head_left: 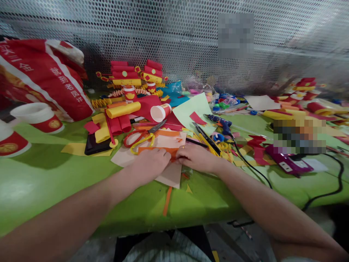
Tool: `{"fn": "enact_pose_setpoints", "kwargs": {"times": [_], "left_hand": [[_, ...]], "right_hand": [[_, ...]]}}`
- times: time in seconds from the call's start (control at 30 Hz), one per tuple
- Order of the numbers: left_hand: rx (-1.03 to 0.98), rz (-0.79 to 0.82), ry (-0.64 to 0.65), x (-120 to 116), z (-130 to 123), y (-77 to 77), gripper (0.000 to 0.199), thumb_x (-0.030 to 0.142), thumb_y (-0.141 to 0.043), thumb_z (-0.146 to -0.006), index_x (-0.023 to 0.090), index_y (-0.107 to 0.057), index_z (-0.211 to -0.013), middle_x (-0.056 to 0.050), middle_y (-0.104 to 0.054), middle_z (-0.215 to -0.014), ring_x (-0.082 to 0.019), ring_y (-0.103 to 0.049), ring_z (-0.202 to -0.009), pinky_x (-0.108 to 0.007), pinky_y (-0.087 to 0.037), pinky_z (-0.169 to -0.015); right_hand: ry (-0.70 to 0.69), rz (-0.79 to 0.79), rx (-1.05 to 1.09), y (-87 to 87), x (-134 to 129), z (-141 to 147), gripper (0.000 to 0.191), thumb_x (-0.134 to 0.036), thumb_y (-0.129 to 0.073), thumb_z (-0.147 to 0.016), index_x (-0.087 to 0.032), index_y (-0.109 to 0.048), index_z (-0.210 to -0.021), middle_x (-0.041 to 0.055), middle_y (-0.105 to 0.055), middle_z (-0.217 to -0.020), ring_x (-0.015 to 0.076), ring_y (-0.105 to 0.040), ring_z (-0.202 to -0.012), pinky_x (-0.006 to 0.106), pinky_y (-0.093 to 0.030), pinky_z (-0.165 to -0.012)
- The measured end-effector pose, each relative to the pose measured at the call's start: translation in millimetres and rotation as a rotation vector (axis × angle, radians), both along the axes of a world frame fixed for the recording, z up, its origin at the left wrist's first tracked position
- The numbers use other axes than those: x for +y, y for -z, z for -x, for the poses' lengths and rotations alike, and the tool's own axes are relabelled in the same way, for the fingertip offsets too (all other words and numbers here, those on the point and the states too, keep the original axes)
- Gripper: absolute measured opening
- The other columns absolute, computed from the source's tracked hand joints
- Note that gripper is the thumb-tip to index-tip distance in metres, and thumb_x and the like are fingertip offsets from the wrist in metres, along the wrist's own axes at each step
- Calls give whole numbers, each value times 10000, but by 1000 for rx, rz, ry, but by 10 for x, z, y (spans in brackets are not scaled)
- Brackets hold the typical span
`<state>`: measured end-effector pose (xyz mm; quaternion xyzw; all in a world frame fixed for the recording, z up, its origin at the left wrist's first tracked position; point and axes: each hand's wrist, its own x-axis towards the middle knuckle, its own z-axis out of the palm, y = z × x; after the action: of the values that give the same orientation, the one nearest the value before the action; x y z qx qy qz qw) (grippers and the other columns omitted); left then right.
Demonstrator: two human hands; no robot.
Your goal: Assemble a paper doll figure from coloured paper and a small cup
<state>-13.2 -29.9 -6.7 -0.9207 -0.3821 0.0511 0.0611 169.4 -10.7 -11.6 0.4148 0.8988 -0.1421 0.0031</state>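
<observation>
An orange paper strip lies across pale pink paper in front of me. My left hand is closed, its curled fingers on the strip. From the other side my right hand pinches the strip, its fingertips close to the left ones. My fingers partly cover the orange paper. Just beyond the left hand are scissors with red and yellow handles. A utility knife is beside the right hand. A narrow orange paper strip lies nearer the table's front edge.
Paper cups and a big red bag stand at left. A phone lies under paper pieces. Paper figures stand at the back. A glue gun, its black cord and a purple power strip are at right.
</observation>
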Motion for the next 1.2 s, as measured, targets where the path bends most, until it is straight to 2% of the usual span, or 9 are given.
{"fn": "enact_pose_setpoints", "kwargs": {"times": [0.1,0.23,0.33,0.57,0.8,0.9,1.0,1.1,1.2], "left_hand": [[-12,17,7,-11,-11,-1,199,65,-401,-815,127,-590,-818,-85,-649,-787,-218,-626,-765,-276,-424,-531],[-90,132,-104,53,-12,17,206,209,-412,-842,154,-603,-789,-64,-663,-771,-208,-627,-754,-267,-397,-515],[-116,179,-171,104,-5,10,234,235,-400,-831,168,-609,-749,-51,-669,-762,-188,-618,-726,-256,-359,-506],[-160,227,-261,118,-10,-12,232,287,-429,-795,187,-604,-681,-39,-660,-702,-202,-600,-699,-267,-297,-492],[-213,283,-343,120,-25,-6,261,358,-439,-794,188,-600,-680,-34,-647,-677,-185,-578,-636,-255,-288,-472],[-205,278,-343,114,-31,-11,244,336,-429,-811,186,-598,-718,-38,-650,-705,-191,-583,-659,-257,-299,-485],[-220,248,-323,96,-35,-4,171,266,-440,-815,191,-588,-855,-32,-665,-789,-190,-589,-694,-261,-327,-512],[-211,190,-210,65,-39,22,175,195,-420,-830,187,-584,-893,-32,-663,-869,-190,-593,-776,-274,-370,-572],[-160,103,-97,31,-39,49,200,166,-415,-840,184,-612,-859,-41,-642,-854,-190,-579,-813,-279,-382,-596]], "right_hand": [[1,36,44,14,18,-6,183,-188,-459,-820,-155,-627,-885,85,-654,-915,206,-567,-876,301,-389,-726],[40,79,89,7,25,-7,121,-202,-523,-791,-160,-634,-816,63,-654,-850,181,-561,-815,278,-383,-698],[72,114,121,-11,9,-6,114,-240,-551,-783,-161,-632,-783,47,-650,-805,159,-551,-759,255,-365,-652],[225,195,123,-41,-32,2,157,-308,-586,-758,-155,-616,-742,23,-636,-741,119,-514,-658,221,-314,-563],[314,185,144,-16,-40,18,146,-303,-600,-736,-162,-615,-702,12,-627,-693,111,-505,-630,219,-296,-540],[347,156,129,-14,-48,24,126,-290,-593,-726,-172,-619,-690,15,-631,-699,117,-507,-637,224,-289,-539],[345,147,110,-11,-46,20,136,-295,-581,-727,-170,-605,-681,17,-632,-704,123,-501,-637,232,-284,-540],[322,165,106,-9,-40,4,100,-258,-555,-745,-170,-601,-730,18,-639,-745,124,-506,-654,233,-291,-553],[295,173,100,-17,-42,-17,97,-222,-511,-770,-172,-593,-785,21,-636,-770,123,-502,-660,234,-295,-565]]}}
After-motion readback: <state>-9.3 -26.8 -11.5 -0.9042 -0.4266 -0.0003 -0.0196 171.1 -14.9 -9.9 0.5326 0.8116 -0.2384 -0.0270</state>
